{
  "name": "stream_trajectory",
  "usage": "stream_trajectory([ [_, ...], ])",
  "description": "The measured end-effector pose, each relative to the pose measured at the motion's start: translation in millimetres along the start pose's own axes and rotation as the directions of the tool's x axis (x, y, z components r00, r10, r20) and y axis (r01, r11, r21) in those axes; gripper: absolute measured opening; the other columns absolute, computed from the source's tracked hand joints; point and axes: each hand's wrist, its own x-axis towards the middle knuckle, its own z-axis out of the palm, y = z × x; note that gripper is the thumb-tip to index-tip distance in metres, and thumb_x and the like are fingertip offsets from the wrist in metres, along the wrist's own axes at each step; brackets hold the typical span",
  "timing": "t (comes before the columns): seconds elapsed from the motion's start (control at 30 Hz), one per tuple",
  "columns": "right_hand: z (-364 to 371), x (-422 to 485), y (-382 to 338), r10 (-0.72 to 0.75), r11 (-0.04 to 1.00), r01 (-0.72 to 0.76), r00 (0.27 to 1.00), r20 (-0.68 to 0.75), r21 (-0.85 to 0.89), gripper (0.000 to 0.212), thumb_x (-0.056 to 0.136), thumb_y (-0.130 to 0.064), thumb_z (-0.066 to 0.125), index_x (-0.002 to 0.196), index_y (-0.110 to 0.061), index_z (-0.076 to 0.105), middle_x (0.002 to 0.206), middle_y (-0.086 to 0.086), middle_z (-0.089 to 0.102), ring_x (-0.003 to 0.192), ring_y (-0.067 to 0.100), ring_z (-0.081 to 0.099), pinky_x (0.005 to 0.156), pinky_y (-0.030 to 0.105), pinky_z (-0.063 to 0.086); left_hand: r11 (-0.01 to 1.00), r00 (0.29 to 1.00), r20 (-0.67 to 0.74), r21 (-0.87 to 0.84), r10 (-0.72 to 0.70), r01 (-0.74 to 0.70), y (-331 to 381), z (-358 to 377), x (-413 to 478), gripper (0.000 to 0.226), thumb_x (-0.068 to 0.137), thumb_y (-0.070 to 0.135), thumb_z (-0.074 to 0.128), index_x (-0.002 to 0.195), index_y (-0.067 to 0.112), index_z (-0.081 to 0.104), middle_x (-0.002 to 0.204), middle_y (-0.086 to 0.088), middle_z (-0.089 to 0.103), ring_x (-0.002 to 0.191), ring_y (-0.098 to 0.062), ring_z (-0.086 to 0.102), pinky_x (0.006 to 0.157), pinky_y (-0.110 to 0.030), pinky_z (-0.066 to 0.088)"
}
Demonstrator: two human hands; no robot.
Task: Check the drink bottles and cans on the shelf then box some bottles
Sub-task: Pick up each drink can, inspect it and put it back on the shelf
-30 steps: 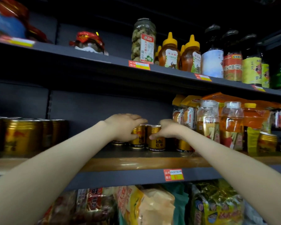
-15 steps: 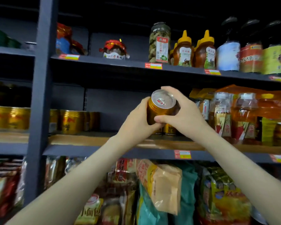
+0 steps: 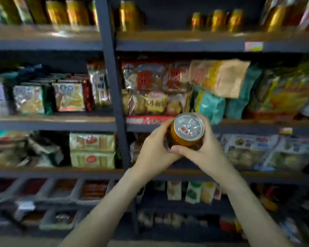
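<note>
— Can [image 3: 186,131] placement? Gold-sided, silver top facing the camera, it sat clasped between both hands in front of the shelves.

— And the grip? Left hand [image 3: 154,152] wrapped its left side, right hand [image 3: 202,150] its right, fingers [image 3: 177,149] clenched around it. Behind, snack bags [image 3: 146,102] crowded a shelf [image 3: 52,124]; more gold cans [image 3: 218,20] stood above.

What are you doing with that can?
A person holds one gold drink can in both hands, the left hand and right hand wrapped around its sides, with its silver top facing the camera. More gold cans stand on the shelf above, and snack bags fill the shelves behind.
</note>
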Motion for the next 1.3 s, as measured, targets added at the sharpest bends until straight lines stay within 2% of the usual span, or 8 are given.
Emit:
stream_trajectory([
  [0.2,66.2,-82.8,32.1,0.195,0.98,-0.197,0.978,0.073,0.021,0.079,0.07,-0.015,0.086,0.134,-0.033,0.043,0.131,-0.016,0.052,0.124,-0.003,0.046,0.105,0.026,0.042,0.977,0.977,0.029,0.011,-0.211,0.211,-35.0,2.5,-112.7,0.063,0.077,0.032,0.069,0.129,0.049,0.037,0.131,0.021,0.052,0.125,-0.003,0.049,0.103,-0.031,0.045],
  [0.37,79.3,-109.4,27.2,0.421,0.873,-0.419,0.906,0.044,0.249,0.071,0.071,-0.013,0.083,0.129,-0.036,0.049,0.123,-0.012,0.058,0.114,0.007,0.057,0.092,0.029,0.051,0.962,0.962,0.053,-0.049,-0.266,0.269,-37.5,4.5,-147.6,0.074,0.083,0.03,0.074,0.14,0.047,0.03,0.138,0.03,0.04,0.13,0.004,0.041,0.104,-0.018,0.04],
  [0.5,82.6,-114.5,31.2,0.676,0.408,-0.525,0.724,0.141,0.747,0.052,0.076,-0.027,0.071,0.124,-0.014,0.059,0.114,0.01,0.07,0.105,0.025,0.067,0.081,0.035,0.056,0.928,0.938,0.116,-0.151,-0.326,0.341,-33.8,3.2,-157.0,0.095,0.078,0.026,0.08,0.148,0.033,0.017,0.135,0.031,0.038,0.127,0.007,0.042,0.096,-0.012,0.042],
  [0.6,84.9,-114.9,36.8,0.748,0.076,-0.515,0.595,0.293,0.854,0.041,0.087,-0.032,0.064,0.119,-0.008,0.061,0.111,0.017,0.07,0.106,0.03,0.067,0.09,0.041,0.054,0.923,0.916,0.17,-0.069,-0.363,0.378,-33.6,5.8,-157.3,0.088,0.079,0.03,0.079,0.146,0.033,0.023,0.14,0.031,0.033,0.131,0.011,0.034,0.102,-0.01,0.035],
  [0.77,89.7,-119.6,46.5,0.722,-0.166,-0.478,0.537,0.437,0.862,0.055,0.086,-0.041,0.065,0.124,-0.002,0.061,0.121,0.018,0.066,0.117,0.03,0.061,0.112,0.037,0.037,0.919,0.909,0.136,0.056,-0.393,0.389,-30.4,6.0,-143.5,0.073,0.072,0.033,0.084,0.133,0.034,0.043,0.129,0.02,0.052,0.12,0.004,0.048,0.098,-0.017,0.042],
  [0.9,88.1,-126.2,54.6,0.647,-0.265,-0.508,0.536,0.542,0.819,0.067,0.084,-0.05,0.062,0.13,-0.001,0.055,0.127,0.021,0.061,0.119,0.033,0.059,0.103,0.041,0.047,0.885,0.886,0.049,0.102,-0.461,0.455,-25.5,5.6,-133.8,0.059,0.067,0.042,0.084,0.114,0.033,0.049,0.109,0.018,0.061,0.101,0.001,0.058,0.083,-0.02,0.051],
  [1.1,79.8,-114.9,60.2,0.602,0.023,-0.537,0.681,0.417,0.843,0.071,0.075,-0.032,0.076,0.137,-0.011,0.047,0.127,0.018,0.062,0.117,0.033,0.06,0.092,0.048,0.052,0.469,0.55,0.114,-0.397,-0.827,0.789,-20.4,2.3,-111.7,0.06,0.067,0.064,0.071,0.103,0.017,0.06,0.106,-0.008,0.069,0.095,-0.019,0.067,0.08,-0.037,0.058],
  [1.3,73.6,-83.5,38.6,0.479,0.666,-0.478,0.862,0.164,0.573,0.08,0.061,-0.032,0.081,0.133,-0.029,0.047,0.126,-0.001,0.063,0.117,0.017,0.06,0.105,0.042,0.045,0.264,0.522,0.336,-0.581,-0.784,0.77,-10.3,-17.2,-80.8,0.034,0.092,0.052,0.053,0.106,0.021,0.061,0.102,-0.008,0.07,0.095,-0.02,0.067,0.077,-0.035,0.057],
])
